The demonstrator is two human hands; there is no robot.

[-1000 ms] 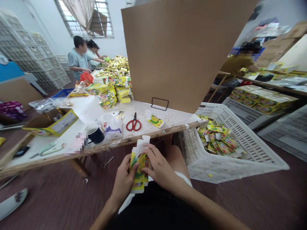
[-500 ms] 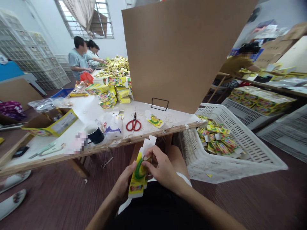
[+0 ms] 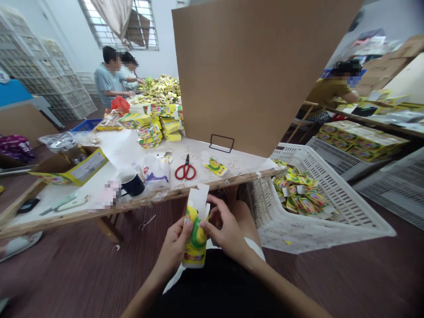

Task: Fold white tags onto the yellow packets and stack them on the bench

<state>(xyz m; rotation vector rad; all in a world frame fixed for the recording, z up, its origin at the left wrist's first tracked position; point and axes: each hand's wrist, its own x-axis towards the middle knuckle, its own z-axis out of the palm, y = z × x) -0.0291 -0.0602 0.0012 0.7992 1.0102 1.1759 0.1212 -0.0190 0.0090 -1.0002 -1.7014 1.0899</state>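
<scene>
A yellow and green printed carton (image 3: pixel 194 236) with raised white flaps stands above my lap, in front of the table edge. My left hand (image 3: pixel 176 243) is closed on its left side, thumb on the front face. On the carton's right edge rests the thumb of my right hand (image 3: pixel 223 227), whose fingers curl beside and behind it. On the table beyond lie red-handled scissors (image 3: pixel 185 171) and a small yellow packet (image 3: pixel 215 165).
A white crate (image 3: pixel 298 229) of yellow cartons sits to the right. A large cardboard sheet (image 3: pixel 251 79) stands on the table (image 3: pixel 112 148). Farther left are a dark mug (image 3: pixel 133 183), an open box (image 3: pixel 86 168) and stacked cartons (image 3: pixel 170 128). Several people sit farther away.
The carton has turned more upright, and its front now faces me more. My right hand's fingers have moved from its front face to its right edge.
</scene>
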